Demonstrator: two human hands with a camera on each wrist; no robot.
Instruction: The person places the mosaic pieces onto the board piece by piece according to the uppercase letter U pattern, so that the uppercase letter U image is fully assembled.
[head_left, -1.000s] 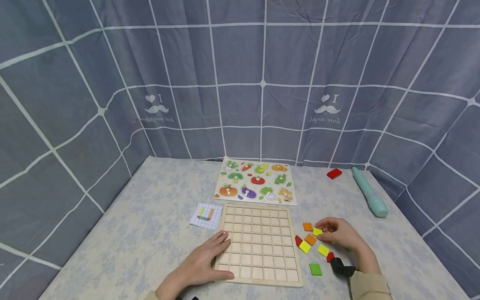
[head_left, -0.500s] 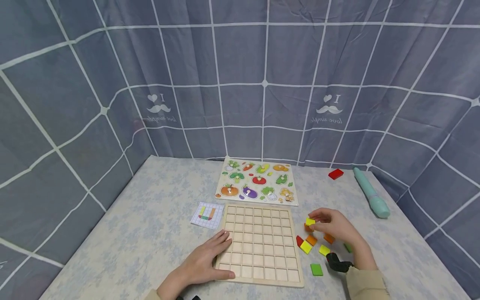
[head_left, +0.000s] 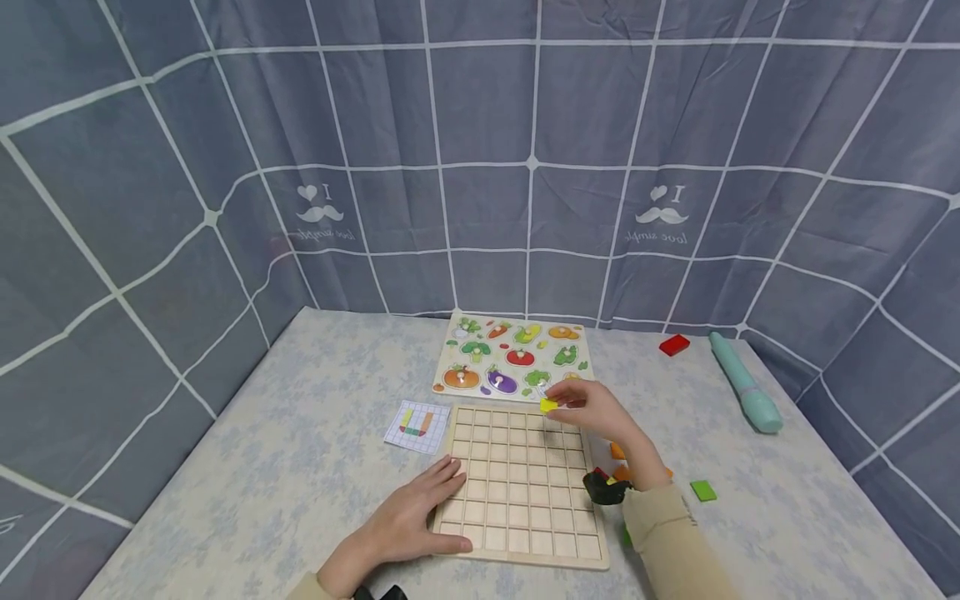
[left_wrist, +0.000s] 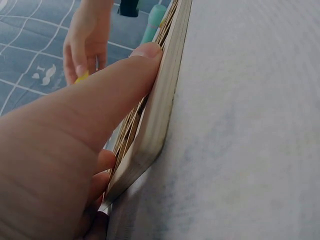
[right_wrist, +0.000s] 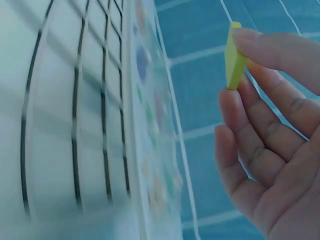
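Pinching yellow tile (right_wrist: 235, 61) with right hand (head_left: 592, 408); probably light, stiff, slickness unclear; edges suiting hold; left hand (head_left: 408, 518) lying spread.

A thin yellow tile (head_left: 549, 406) is pinched in the right hand (head_left: 594, 410), above the far end of the pale gridded board (head_left: 517, 493), flat on the desk (head_left: 300, 467), left hand (head_left: 408, 518) on its edge.

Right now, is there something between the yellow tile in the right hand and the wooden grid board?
Nothing visible: the right hand pinches the yellow tile clear of the wooden grid board, near its far edge; the left hand rests at the left edge.
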